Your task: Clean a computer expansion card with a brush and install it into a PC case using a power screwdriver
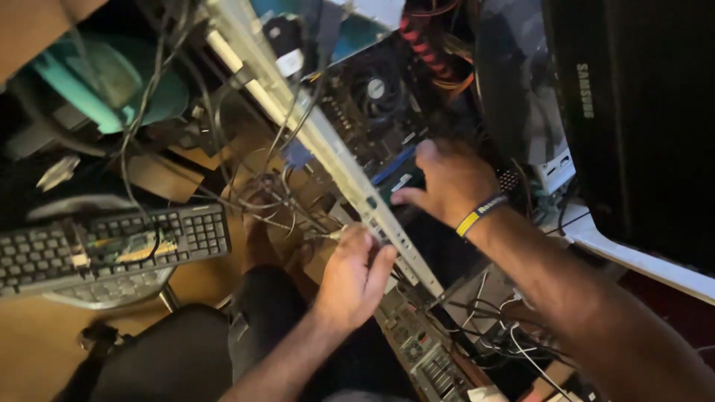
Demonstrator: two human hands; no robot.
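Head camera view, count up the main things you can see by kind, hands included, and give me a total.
Hands: 2, left hand and right hand
Open computer case: 1
Cooling fan: 1
Keyboard: 1
Wristband: 1
Monitor: 1
Total: 7

The right hand's [447,182] fingertips are hiding inside the case [387,112]; the monitor [640,126] is running off the right edge.
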